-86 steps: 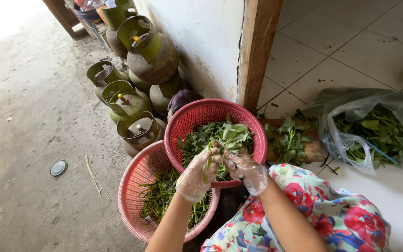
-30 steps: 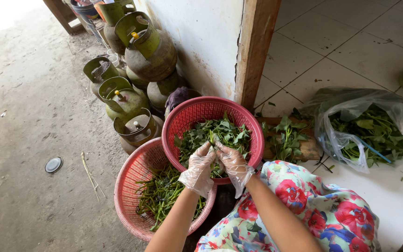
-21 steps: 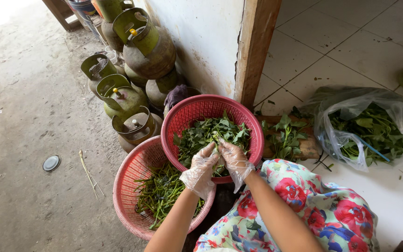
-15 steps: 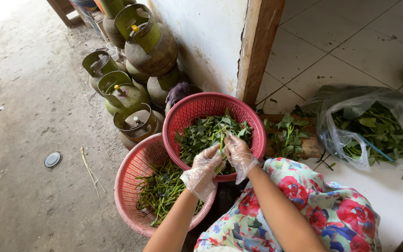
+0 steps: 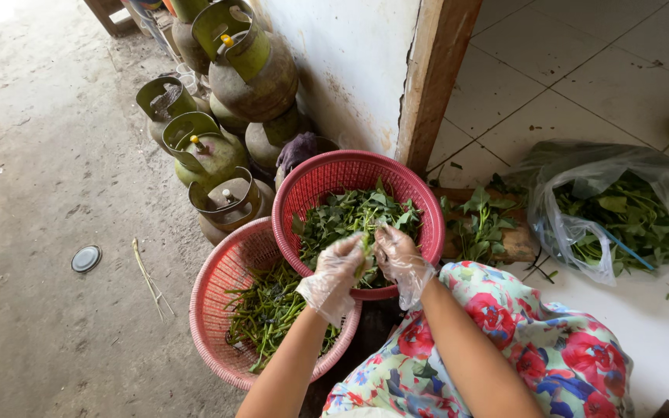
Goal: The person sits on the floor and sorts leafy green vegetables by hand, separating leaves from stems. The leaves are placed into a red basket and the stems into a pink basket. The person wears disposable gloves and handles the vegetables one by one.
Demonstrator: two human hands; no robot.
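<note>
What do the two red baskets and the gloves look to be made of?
Upper red basket and lower red basket: likely moulded plastic, with a uniform perforated mesh and faint sheen. Gloves on the left hand and right hand: thin clear plastic film, wrinkled and loose.

Soft, even daylight, overexposed glare top left, sharp focus throughout.

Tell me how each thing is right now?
Left hand: gloved, pinching a leafy sprig.
Right hand: gloved, pinching the same sprig.
Upper basket: holds leaves, rests on the lower basket's rim.
Lower basket: holds green stems.
Bag: open, lying down, full of greens.
Gas cylinders: upright, stacked by the wall.
</note>
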